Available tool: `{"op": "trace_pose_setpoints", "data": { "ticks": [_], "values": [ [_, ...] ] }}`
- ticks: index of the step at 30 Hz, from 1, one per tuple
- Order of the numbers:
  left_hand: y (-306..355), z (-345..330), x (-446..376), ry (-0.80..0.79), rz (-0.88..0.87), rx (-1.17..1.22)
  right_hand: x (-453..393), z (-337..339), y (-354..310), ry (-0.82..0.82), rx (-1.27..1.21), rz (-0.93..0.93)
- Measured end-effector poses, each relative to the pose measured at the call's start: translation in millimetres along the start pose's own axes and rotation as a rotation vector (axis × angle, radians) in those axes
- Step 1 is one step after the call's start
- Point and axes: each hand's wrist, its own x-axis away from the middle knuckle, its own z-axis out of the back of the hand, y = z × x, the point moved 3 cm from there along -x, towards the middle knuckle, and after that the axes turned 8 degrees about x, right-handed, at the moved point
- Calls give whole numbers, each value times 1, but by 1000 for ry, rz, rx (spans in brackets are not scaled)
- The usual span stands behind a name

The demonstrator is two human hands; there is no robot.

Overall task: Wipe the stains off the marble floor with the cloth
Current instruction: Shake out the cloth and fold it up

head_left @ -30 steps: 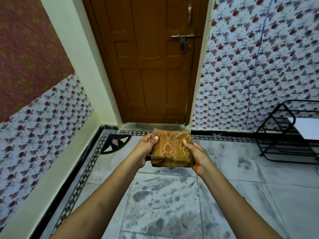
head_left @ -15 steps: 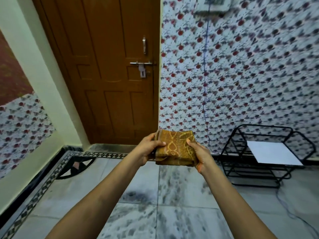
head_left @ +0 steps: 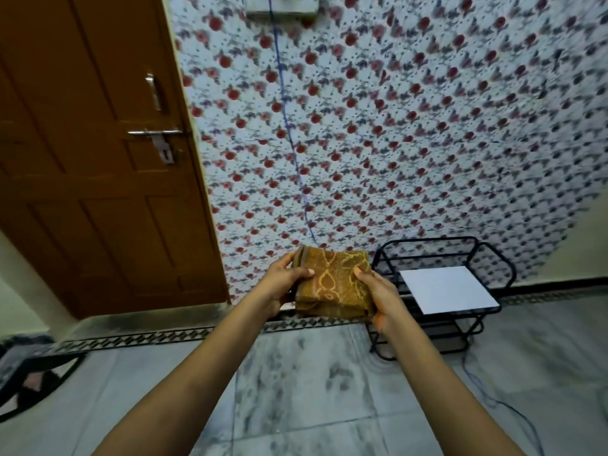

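Both hands raised at frame centre, each grasping 1 side of the folded cloth [head_left: 332, 284]. Left hand [head_left: 285, 284] clamped on the left edge, thumb laid over the top face, fingers curled beneath. Right hand [head_left: 378, 299] clamped on the right edge, thumb on top near the upper corner. Cloth held flat and level, in the air, well apart from the marble floor [head_left: 312, 390]; still folded into a thick square, ochre with a paler pattern.

Change over the last second: grip and fold unchanged, arms unchanged in posture. View swung to the right: door [head_left: 98, 159] now pushed to the left of the frame, patterned wall [head_left: 394, 143] filling the upper centre and right, black wire rack [head_left: 460, 291] now at centre right, just beside the right hand in the picture. Some motion blur noted across wall and floor.

Meaning for the task, as a judgement: no wiping begun; turning to survey or pick a spot. Dark grey smudges [head_left: 335, 373] visible on the floor tiles in the lower centre, directly below the cloth; whether stain or marble veining, not certain. Next step likely to require lowering the cloth to those marks.

Also noted: white sheet [head_left: 447, 287] lying on the rack's upper tier, blue cord [head_left: 289, 126] running down the wall, dark mat [head_left: 29, 373] at lower left.
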Motion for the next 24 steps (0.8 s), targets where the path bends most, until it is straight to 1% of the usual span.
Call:
{"op": "trace_pose_setpoints", "data": {
  "ticks": [5,9,11,14,20,23,24],
  "values": [
    [0,-77,-71,-31,-3,24,-66,65,-45,35,26,12],
    [-1,-137,-115,-17,-5,25,-115,114,-71,47,15,19],
    [-7,-177,-145,-17,-5,8,-145,151,-83,40,-15,13],
    [-16,-218,-177,3,-7,-1,-178,189,-95,31,-24,2],
    [-50,-341,-233,88,12,57,-249,306,-142,-38,28,-38],
    [-59,-397,-260,110,15,64,-283,358,-164,-71,47,-56],
    [-61,-405,-265,106,13,68,-290,367,-168,-75,51,-60]
  ]
}}
